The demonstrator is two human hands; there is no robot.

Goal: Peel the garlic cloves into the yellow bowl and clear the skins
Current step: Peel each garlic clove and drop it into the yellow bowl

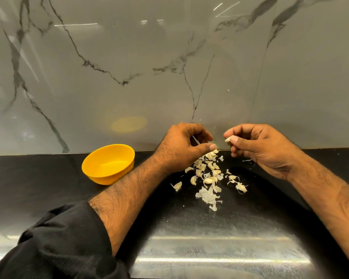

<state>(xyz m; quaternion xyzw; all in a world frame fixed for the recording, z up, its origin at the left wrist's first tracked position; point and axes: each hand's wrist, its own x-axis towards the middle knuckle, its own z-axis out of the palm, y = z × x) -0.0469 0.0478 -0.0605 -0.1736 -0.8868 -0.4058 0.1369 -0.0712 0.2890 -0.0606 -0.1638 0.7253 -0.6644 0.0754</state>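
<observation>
Head view: a black counter (189, 222) is seen from above, with a grey marbled wall (169, 67) behind it; two bare forearms reach in from below.
Right hand (264, 150): it is raised above the counter, near the wall; a pale clove (228, 139) is pinched between the thumb and the curled fingers, so the hand is gripping the clove; whether skin is on this clove cannot be told.
Left hand (181, 150): it is held just beside the right hand, apart from it; the fingers are curled and the thumb tip is stretched toward the clove; something thin and pale may be held under the fingers, but it cannot be told if the hand grips anything.
Pile (208, 176): cloves and loose skins are scattered on the counter, under and between the two hands; one larger papery skin (207, 196) lies at the near end of the pile.
Bowl (109, 164): the yellow bowl is placed on the counter to the left of the left forearm, near the wall; no clove is seen inside it.
Sleeve (58, 244): a black sleeve is pushed up on the left arm.
</observation>
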